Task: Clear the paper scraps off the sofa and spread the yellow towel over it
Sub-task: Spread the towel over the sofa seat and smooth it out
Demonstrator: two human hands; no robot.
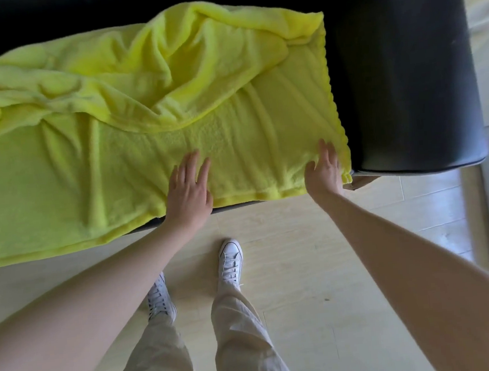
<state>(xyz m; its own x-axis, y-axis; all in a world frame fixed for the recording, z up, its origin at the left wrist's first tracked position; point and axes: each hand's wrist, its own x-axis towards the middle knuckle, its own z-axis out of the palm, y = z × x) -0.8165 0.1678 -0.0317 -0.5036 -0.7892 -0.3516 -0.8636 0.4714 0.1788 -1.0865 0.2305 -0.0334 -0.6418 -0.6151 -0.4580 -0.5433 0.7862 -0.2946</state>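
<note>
The yellow towel (110, 155) lies over the seat of the black sofa (404, 67), flat along the front and bunched in folds toward the back. My left hand (188, 187) presses flat on the towel near the seat's front edge, fingers straight. Close to the towel's front right corner, beside the sofa's armrest, my right hand (323, 169) rests on the fabric with its fingers extended. No paper scraps are in view.
The sofa's black armrest (415, 87) stands right of the towel. A pale wooden floor (318, 267) runs below the seat edge, with my legs and white sneakers (231, 263) on it. Something small and brownish pokes out under the seat's right corner (358, 182).
</note>
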